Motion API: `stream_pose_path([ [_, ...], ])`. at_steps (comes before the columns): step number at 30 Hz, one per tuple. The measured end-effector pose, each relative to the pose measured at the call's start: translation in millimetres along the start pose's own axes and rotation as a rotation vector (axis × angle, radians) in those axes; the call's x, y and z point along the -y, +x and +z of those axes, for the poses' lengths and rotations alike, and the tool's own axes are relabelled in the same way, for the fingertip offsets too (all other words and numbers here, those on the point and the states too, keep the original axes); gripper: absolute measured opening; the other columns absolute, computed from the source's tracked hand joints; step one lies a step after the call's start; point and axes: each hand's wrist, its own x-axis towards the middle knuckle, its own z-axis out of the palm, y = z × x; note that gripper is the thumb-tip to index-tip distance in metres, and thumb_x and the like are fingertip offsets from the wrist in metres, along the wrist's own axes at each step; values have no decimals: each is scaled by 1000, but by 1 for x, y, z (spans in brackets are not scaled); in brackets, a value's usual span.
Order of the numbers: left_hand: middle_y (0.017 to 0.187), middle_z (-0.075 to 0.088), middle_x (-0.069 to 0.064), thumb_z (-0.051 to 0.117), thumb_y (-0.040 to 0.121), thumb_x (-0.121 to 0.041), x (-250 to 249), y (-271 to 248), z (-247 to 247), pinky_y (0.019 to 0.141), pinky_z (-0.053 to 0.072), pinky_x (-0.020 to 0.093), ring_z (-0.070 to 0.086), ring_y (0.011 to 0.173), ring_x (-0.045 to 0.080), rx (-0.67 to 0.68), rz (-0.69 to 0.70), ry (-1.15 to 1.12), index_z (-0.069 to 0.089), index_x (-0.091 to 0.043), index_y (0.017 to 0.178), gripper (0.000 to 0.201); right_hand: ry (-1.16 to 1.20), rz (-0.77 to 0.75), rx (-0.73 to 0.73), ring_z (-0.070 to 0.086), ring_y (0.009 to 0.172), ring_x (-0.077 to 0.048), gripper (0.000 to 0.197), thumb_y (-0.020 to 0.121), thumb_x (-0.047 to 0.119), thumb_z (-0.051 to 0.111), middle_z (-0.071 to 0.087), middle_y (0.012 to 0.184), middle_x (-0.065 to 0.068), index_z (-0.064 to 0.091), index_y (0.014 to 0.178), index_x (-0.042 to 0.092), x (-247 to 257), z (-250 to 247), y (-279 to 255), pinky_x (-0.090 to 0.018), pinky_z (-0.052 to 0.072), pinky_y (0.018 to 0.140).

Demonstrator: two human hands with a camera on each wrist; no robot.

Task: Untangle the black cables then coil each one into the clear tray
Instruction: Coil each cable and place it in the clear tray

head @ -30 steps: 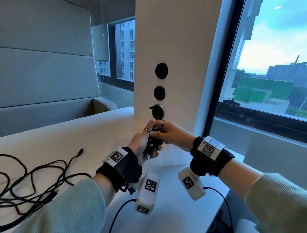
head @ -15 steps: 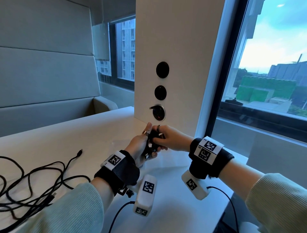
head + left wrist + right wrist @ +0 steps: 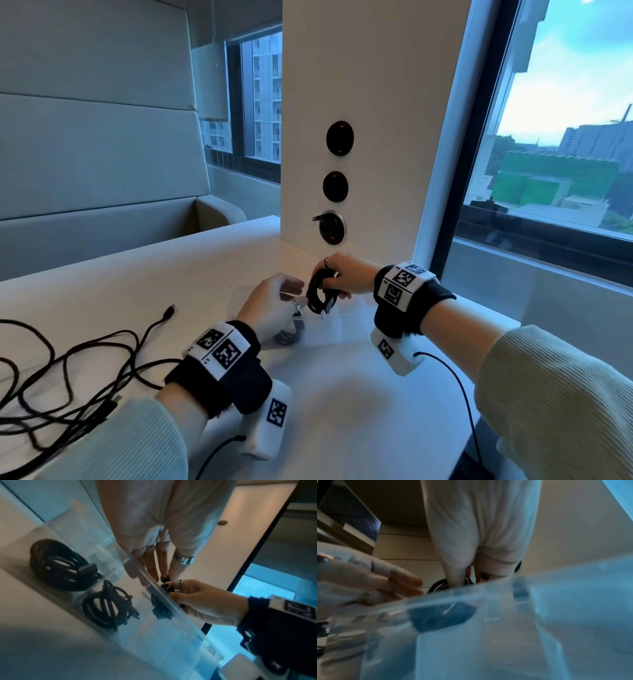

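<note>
My right hand (image 3: pixel 329 279) grips a small coiled black cable (image 3: pixel 317 296) and holds it just above the clear tray (image 3: pixel 330 329). My left hand (image 3: pixel 289 289) hovers at the tray's near rim with relaxed fingers, holding nothing. In the left wrist view two coiled cables (image 3: pixel 56 563) (image 3: pixel 108 605) lie in separate compartments of the tray (image 3: pixel 193 627), and the right hand (image 3: pixel 197 599) holds its coil at the rim. A tangle of loose black cables (image 3: pixel 68 370) lies on the white table at the left. The right wrist view is blurred by the tray wall (image 3: pixel 488 642).
A white column with three round black sockets (image 3: pixel 339 137) stands right behind the tray. A large window runs along the right, and the table edge (image 3: pixel 479 308) is close to the right arm. A grey padded bench (image 3: pixel 102 222) lies beyond the table on the left.
Both hands held the coil up in front of the lowest socket. They have come down to the tray, and my left hand has let go, leaving the coil in the right.
</note>
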Motion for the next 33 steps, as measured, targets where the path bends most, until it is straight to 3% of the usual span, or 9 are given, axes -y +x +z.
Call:
stream_pose_path([
  [5, 119, 57, 3, 64, 85, -8, 0, -3, 4, 97, 43, 28, 54, 113, 17, 169, 32, 246, 51, -11, 128, 45, -216, -11, 38, 52, 55, -16, 23, 92, 10, 49, 70, 86, -17, 63, 110, 9, 12, 3, 1, -24, 45, 58],
  [10, 114, 64, 11, 58, 86, -4, -1, -3, 3, 97, 46, 37, 59, 107, 23, 216, -3, 344, 58, -9, 120, 35, -387, -13, 72, 59, 99, -26, 24, 93, 14, 49, 66, 108, -11, 63, 112, 11, 21, 17, 0, -32, 46, 84],
  [14, 116, 63, 6, 57, 84, -1, -3, -3, 2, 96, 46, 38, 60, 104, 22, 218, 30, 315, 53, -12, 120, 38, -376, 41, 50, 61, 93, -32, 21, 94, 17, 49, 65, 103, -17, 53, 111, 5, 22, 27, -4, -41, 50, 83],
  [18, 121, 55, 3, 52, 91, -10, -5, -3, 3, 94, 42, 31, 54, 106, 21, 281, 82, 484, 53, -19, 126, 36, -261, 134, -1, 63, 85, -33, 34, 92, 22, 55, 64, 99, -18, 40, 114, 1, 19, 29, -7, -46, 52, 80],
  [22, 120, 45, 6, 43, 96, -14, -10, -2, 6, 90, 33, 27, 45, 112, 25, 371, 114, 678, 50, -14, 128, 33, -204, 156, -46, 60, 93, -32, 28, 88, 19, 61, 63, 106, -17, 51, 108, 2, 16, 31, -8, -38, 50, 81],
  [26, 127, 32, 8, 39, 98, -29, -12, 1, 9, 99, 36, 34, 46, 110, 28, 425, 40, 780, 44, -14, 130, 35, -161, 121, -103, 59, 100, -30, 24, 86, 11, 62, 65, 108, -18, 63, 108, 0, 16, 34, -8, -30, 44, 85],
  [28, 124, 30, 9, 38, 98, -35, -11, 2, 10, 99, 38, 38, 47, 106, 29, 434, 5, 812, 44, -14, 127, 36, -146, 122, -100, 58, 103, -30, 24, 90, 11, 57, 64, 107, -18, 65, 109, -1, 17, 37, -10, -27, 41, 85],
  [31, 124, 30, 10, 36, 97, -39, -10, 4, 10, 99, 39, 43, 46, 110, 32, 452, -30, 836, 41, -18, 130, 38, -67, 124, -138, 51, 107, -33, 27, 92, 9, 53, 50, 113, -21, 58, 115, -5, 17, 38, -14, -24, 35, 81],
  [33, 128, 30, 12, 34, 97, -41, -11, 4, 11, 100, 38, 45, 44, 113, 34, 462, -41, 864, 36, -22, 134, 42, -57, 129, -150, 52, 104, -31, 27, 91, 10, 54, 51, 119, -20, 58, 116, -1, 15, 36, -16, -24, 37, 80],
])
